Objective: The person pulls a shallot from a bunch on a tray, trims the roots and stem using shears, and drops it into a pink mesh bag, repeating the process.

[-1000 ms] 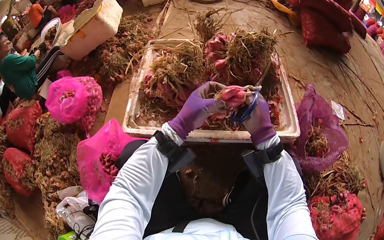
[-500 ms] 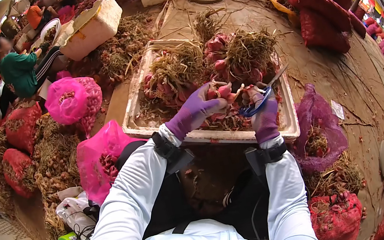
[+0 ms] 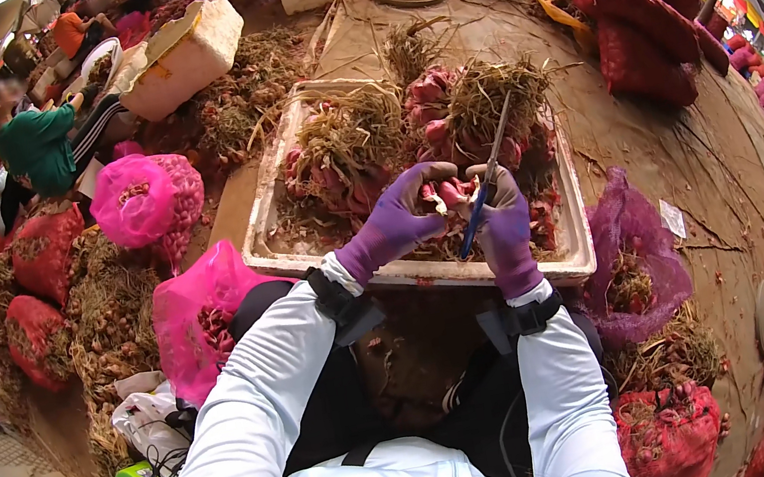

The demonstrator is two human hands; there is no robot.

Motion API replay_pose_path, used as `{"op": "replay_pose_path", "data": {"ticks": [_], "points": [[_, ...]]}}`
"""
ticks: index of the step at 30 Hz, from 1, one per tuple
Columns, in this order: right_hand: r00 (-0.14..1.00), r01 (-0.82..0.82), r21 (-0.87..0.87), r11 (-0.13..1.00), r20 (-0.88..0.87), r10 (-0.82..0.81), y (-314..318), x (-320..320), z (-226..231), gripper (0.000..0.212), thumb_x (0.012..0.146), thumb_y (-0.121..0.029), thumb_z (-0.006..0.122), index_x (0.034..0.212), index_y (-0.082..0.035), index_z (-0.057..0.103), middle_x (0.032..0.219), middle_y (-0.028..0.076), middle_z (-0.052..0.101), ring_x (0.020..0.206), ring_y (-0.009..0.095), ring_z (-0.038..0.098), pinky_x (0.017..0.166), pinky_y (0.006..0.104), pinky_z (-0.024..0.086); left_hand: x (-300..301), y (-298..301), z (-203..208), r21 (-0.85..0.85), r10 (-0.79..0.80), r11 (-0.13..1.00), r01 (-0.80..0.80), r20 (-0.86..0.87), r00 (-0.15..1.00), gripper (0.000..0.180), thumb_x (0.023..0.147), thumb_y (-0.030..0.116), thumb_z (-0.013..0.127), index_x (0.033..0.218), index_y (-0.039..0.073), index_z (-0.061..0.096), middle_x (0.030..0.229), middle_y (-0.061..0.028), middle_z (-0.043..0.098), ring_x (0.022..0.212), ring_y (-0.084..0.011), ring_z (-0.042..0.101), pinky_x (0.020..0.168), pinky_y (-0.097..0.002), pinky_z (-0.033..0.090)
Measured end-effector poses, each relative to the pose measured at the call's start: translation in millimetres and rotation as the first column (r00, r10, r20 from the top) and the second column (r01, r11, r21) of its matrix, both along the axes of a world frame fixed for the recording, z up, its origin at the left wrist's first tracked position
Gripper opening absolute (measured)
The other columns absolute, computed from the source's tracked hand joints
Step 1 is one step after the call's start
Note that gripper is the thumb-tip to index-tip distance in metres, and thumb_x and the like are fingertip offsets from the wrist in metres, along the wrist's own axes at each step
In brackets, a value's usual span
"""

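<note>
My left hand (image 3: 399, 220), in a purple glove, has its fingers closed round a few pink-red shallots (image 3: 457, 191) above the front of a white foam box (image 3: 563, 266). Close beside it, my right hand (image 3: 509, 242), gloved the same way, grips blue-handled scissors (image 3: 499, 140), their blades pointing up and away from me. My right fingertips are near the held shallots; whether they touch them I cannot tell. Behind the hands, dry-stemmed bunches of shallots (image 3: 348, 143) fill the box. Loose bulbs and skins lie beneath my hands.
A pink mesh bag (image 3: 204, 319) stands by my left arm, a purple mesh bag (image 3: 631, 267) right of the box. Below that is a red mesh sack (image 3: 670, 438) of shallots. Heaped shallots (image 3: 120, 333) lie left. A person in green (image 3: 41, 144) sits at the far left.
The scissors have turned from pointing right to pointing up and away, with my right hand rotating. My left hand has shifted slightly, and the held shallots sit differently in its fingers.
</note>
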State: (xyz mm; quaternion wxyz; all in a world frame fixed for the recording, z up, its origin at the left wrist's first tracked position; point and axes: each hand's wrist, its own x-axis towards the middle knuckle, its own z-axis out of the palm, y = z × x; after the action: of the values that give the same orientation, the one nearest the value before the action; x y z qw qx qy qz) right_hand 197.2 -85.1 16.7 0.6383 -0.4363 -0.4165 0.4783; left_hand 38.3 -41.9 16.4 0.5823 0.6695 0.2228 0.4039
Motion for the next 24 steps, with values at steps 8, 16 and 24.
{"op": "replay_pose_path", "data": {"ticks": [8,16,24], "points": [[0.980,0.176,-0.056,0.983,-0.087,-0.181,0.1,4.3,2.2,0.030,0.082,0.004,0.066,0.109,-0.003,0.055,0.087,0.001,0.058,0.068,0.005,0.055,0.060,0.0169,0.045,-2.6,6.4,-8.5,-0.138,0.070,0.986,-0.093,-0.158,0.985,0.050,0.080,0.006,0.071,0.126,0.004,0.051,0.108,-0.0034,0.061,0.098,-0.0121,0.059,0.088,-0.0279,0.049],[0.997,0.065,0.130,0.989,-0.044,-0.060,-3.8,-12.7,12.3,0.039,0.088,-0.002,0.065,0.121,-0.001,0.045,0.109,0.012,0.063,0.080,0.010,0.061,0.065,0.0202,0.051,-11.1,24.5,-38.5,-0.320,-0.199,0.913,0.254,0.195,0.960,0.049,0.084,-0.003,0.060,0.130,0.003,0.046,0.110,-0.0055,0.059,0.100,-0.0175,0.061,0.088,-0.0330,0.052],[0.981,-0.176,0.027,0.984,-0.083,0.178,-7.1,3.6,26.0,0.044,0.088,0.001,0.061,0.126,0.001,0.039,0.100,0.013,0.063,0.072,0.012,0.063,0.061,0.0236,0.052,-10.2,7.4,-3.7,-0.524,-0.327,0.676,0.519,0.417,0.848,0.030,0.087,0.005,0.060,0.116,0.007,0.057,0.100,-0.0028,0.058,0.092,-0.0156,0.060,0.084,-0.0352,0.052]]}}
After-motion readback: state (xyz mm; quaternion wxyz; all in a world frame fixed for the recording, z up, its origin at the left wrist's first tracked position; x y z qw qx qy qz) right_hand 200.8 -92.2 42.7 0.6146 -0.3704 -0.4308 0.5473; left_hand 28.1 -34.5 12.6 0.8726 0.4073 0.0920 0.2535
